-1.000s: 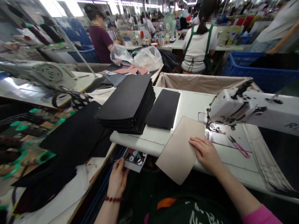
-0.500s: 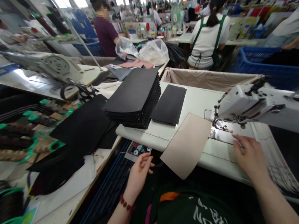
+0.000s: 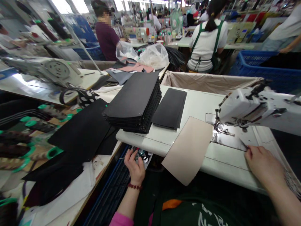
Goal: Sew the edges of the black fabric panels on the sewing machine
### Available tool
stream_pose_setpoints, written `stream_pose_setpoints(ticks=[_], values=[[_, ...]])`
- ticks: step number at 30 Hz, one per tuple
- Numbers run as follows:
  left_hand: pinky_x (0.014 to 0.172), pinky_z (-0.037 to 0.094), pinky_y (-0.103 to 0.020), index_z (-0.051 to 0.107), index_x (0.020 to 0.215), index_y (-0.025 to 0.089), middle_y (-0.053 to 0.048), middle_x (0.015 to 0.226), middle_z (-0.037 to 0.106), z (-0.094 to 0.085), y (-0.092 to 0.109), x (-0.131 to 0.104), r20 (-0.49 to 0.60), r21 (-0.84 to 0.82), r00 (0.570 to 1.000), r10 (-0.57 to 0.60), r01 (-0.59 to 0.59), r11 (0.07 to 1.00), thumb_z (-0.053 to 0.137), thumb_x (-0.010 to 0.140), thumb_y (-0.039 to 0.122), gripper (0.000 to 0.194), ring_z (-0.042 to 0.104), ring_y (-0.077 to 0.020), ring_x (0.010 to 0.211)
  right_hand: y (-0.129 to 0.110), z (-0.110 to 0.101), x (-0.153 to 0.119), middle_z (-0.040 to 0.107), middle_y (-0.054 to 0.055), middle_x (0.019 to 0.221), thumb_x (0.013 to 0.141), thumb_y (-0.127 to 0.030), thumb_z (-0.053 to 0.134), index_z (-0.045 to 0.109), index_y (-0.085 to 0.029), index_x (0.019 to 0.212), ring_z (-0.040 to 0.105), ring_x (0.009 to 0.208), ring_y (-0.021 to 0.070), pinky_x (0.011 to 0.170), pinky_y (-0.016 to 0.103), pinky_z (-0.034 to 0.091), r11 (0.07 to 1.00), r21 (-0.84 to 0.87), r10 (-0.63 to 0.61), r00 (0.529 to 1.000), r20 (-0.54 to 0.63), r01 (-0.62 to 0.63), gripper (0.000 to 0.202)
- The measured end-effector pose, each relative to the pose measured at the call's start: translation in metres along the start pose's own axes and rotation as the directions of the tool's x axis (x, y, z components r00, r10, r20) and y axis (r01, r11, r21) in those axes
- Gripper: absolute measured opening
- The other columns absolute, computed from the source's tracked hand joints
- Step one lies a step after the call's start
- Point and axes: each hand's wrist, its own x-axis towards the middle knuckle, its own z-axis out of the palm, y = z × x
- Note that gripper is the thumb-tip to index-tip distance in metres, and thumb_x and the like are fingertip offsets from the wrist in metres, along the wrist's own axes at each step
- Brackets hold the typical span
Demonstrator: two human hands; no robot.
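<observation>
white lettering (image 3: 200, 218) on the dark garment (image 3: 188, 191) cannot be read

my right hand (image 3: 263, 161), which lay flat on the beige panel (image 3: 188, 152) a second ago, has left it and moved right across the table (image 3: 227, 160). its fingers are now closed on the snips (image 3: 244, 144), whose pink handles lay in plain sight and are covered now. my left hand (image 3: 135, 168) came off the small tray (image 3: 148, 159) half a second ago and is back at it, hiding part of its contents. a pink sleeve (image 3: 121, 219) has appeared on my left arm; the right one has slipped out of view.
</observation>
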Motion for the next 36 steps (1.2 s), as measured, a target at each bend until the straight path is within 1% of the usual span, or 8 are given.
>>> stream_pose_setpoints(ticks=[5, 10, 12, 15, 18, 23, 27, 36], values=[[0.113, 0.019, -0.057, 0.046, 0.123, 0.012, -0.021, 0.137, 0.035, 0.049, 0.0, 0.026, -0.037, -0.124, 0.997, -0.071, 0.066, 0.99, 0.047, 0.093, 0.03, 0.035, 0.028, -0.0331, 0.137, -0.027, -0.008, 0.001, 0.06, 0.016, 0.09, 0.093, -0.03, 0.037, 0.059, -0.014, 0.101, 0.058, 0.082, 0.0292, 0.072, 0.039, 0.044, 0.981, 0.148, 0.137, 0.989, -0.051, -0.128, 0.029], [0.106, 0.033, -0.051, 0.055, 0.107, 0.016, -0.014, 0.116, 0.051, 0.033, 0.035, -0.001, 0.106, -0.286, 0.952, -0.288, 0.307, 0.908, 0.056, 0.089, 0.042, 0.032, 0.047, -0.0301, 0.12, -0.072, -0.025, -0.011, 0.063, 0.01, 0.096, 0.094, -0.035, 0.037, 0.053, -0.019, 0.107, 0.062, 0.087, 0.026, 0.077, 0.038, 0.048, 0.793, 0.533, 0.266, 0.955, 0.133, -0.295, 0.025], [0.086, 0.049, -0.042, 0.058, 0.103, 0.016, -0.01, 0.1, 0.059, 0.023, 0.055, -0.018, 0.28, -0.33, 0.882, -0.378, 0.458, 0.826, 0.057, 0.089, 0.043, 0.03, 0.06, -0.0253, 0.096, -0.093, -0.037, -0.011, 0.065, 0.006, 0.094, 0.096, -0.038, 0.036, 0.05, -0.023, 0.114, 0.064, 0.085, 0.0233, 0.076, 0.035, 0.049, 0.662, 0.656, 0.249, 0.932, 0.263, -0.362, 0.027], [0.063, 0.053, -0.031, 0.063, 0.097, 0.015, -0.007, 0.083, 0.067, 0.016, 0.083, -0.029, 0.532, -0.352, 0.725, -0.436, 0.659, 0.665, 0.059, 0.088, 0.046, 0.032, 0.065, -0.0199, 0.071, -0.127, -0.06, -0.003, 0.065, 0.005, 0.093, 0.098, -0.041, 0.034, 0.048, -0.024, 0.118, 0.063, 0.084, 0.0218, 0.075, 0.034, 0.049, 0.544, 0.766, 0.099, 0.932, 0.347, -0.343, 0.03], [0.068, 0.053, -0.029, 0.064, 0.099, 0.015, -0.008, 0.088, 0.071, 0.013, 0.104, -0.018, 0.646, -0.363, 0.623, -0.442, 0.76, 0.539, 0.063, 0.086, 0.046, 0.034, 0.067, -0.0192, 0.076, -0.161, -0.085, 0.01, 0.065, 0.003, 0.09, 0.097, -0.044, 0.04, 0.048, -0.025, 0.12, 0.062, 0.078, 0.0203, 0.071, 0.032, 0.047, 0.487, 0.831, -0.109, 0.926, 0.362, -0.268, 0.031], [0.073, 0.052, -0.025, 0.064, 0.096, 0.016, -0.004, 0.085, 0.07, -0.007, 0.137, 0.017, 0.723, -0.392, 0.522, -0.453, 0.849, 0.353, 0.072, 0.08, 0.034, 0.025, 0.066, -0.0152, 0.078, -0.202, -0.124, 0.02, 0.064, 0.002, 0.083, 0.098, -0.035, 0.042, 0.051, -0.023, 0.106, 0.061, 0.074, 0.0192, 0.065, 0.03, 0.042, 0.452, 0.886, -0.361, 0.886, 0.289, -0.104, 0.017], [0.06, 0.049, -0.02, 0.062, 0.079, 0.016, 0.003, 0.064, 0.062, -0.021, 0.158, 0.036, 0.713, -0.391, 0.536, -0.452, 0.839, 0.378, 0.078, 0.073, 0.028, 0.021, 0.059, -0.0102, 0.058, -0.214, -0.145, 0.022, 0.064, 0.002, 0.081, 0.098, -0.034, 0.041, 0.049, -0.022, 0.101, 0.06, 0.071, 0.0185, 0.062, 0.029, 0.039, 0.457, 0.888, -0.386, 0.889, 0.245, -0.045, 0.015], [0.065, 0.053, -0.021, 0.068, 0.085, 0.015, 0.0, 0.07, 0.069, -0.032, 0.171, 0.052, 0.756, -0.388, 0.556, -0.344, 0.805, 0.449, 0.073, 0.078, 0.023, 0.011, 0.064, -0.0122, 0.065, -0.215, -0.159, 0.032, 0.062, 0.001, 0.078, 0.1, -0.037, 0.036, 0.049, -0.022, 0.089, 0.057, 0.066, 0.0173, 0.057, 0.028, 0.03, 0.564, 0.821, -0.419, 0.888, 0.192, 0.088, 0.022]])
